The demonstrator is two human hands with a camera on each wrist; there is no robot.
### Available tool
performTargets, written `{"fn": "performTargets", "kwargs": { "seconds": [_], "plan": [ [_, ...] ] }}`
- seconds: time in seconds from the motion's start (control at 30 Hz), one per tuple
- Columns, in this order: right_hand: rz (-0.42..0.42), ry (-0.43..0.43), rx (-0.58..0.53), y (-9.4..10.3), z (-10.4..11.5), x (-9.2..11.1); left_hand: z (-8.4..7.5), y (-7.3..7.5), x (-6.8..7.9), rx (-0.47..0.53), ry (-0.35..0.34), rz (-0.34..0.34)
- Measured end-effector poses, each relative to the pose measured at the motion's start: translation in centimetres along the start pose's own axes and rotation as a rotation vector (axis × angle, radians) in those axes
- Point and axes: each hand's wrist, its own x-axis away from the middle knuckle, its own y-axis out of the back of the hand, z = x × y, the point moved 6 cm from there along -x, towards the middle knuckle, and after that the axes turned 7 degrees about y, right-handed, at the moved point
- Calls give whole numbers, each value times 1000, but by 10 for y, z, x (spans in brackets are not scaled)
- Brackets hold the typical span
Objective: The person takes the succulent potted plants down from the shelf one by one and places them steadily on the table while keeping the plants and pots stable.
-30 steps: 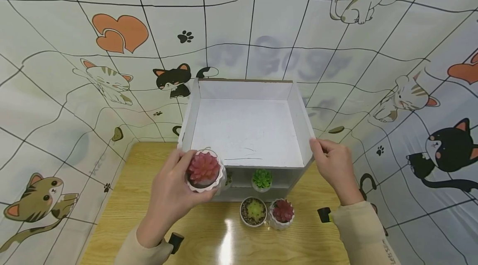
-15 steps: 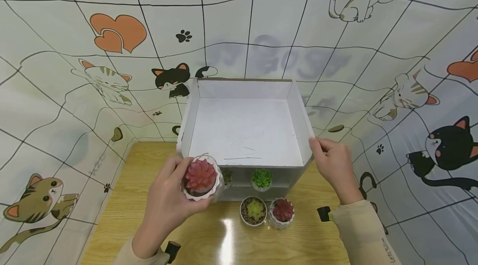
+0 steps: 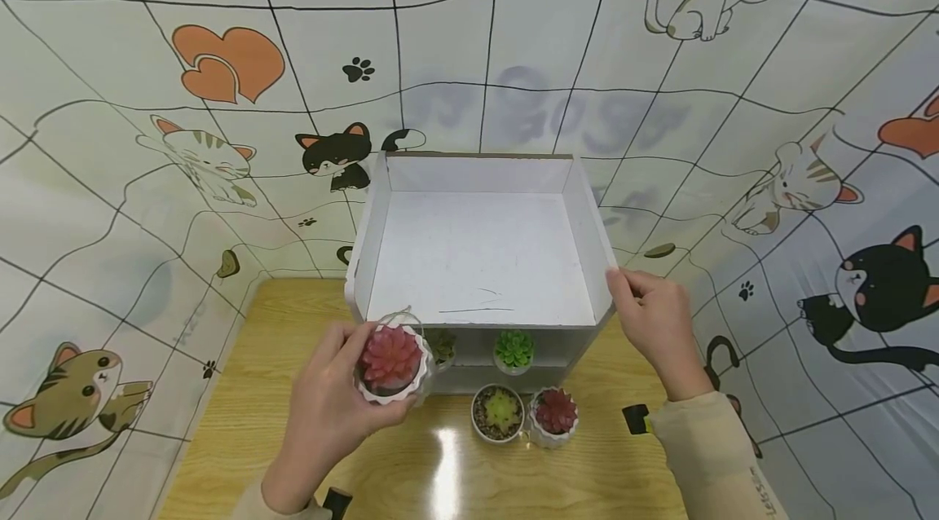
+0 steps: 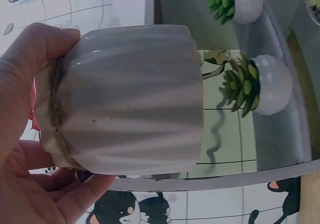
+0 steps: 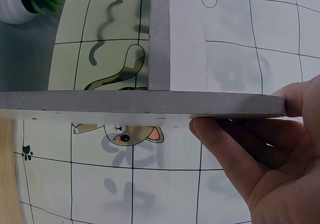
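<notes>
My left hand (image 3: 326, 398) holds a potted red succulent (image 3: 391, 357) by the rim of its white ribbed pot (image 4: 130, 99), raised in front of the shelf's left side. Twine circles the pot near the top. With thumb and fingers, my right hand (image 3: 656, 328) pinches the right side panel of a white two-level shelf (image 3: 477, 259); the panel edge (image 5: 225, 104) lies between them in the right wrist view. On the lower level stand a bright green potted succulent (image 3: 514, 350) and a darker green one (image 4: 245, 84), partly hidden in the head view.
In front of the shelf, a yellow-green succulent (image 3: 499, 414) in a round pot and a second red succulent (image 3: 554, 416) stand side by side on the wooden table (image 3: 242, 373). A cat-printed cloth (image 3: 455, 39) surrounds the table at the back and sides.
My left hand has shifted slightly left and down with the red succulent, away from the shelf, uncovering more of the darker plant. The right hand keeps its hold on the panel.
</notes>
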Motion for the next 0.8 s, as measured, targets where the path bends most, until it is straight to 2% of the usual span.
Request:
{"fn": "performTargets", "kwargs": {
  "seconds": [0.8],
  "plan": [
    [3,0,13,0,2,1,16,-17,20,-22,41,8]
  ]
}}
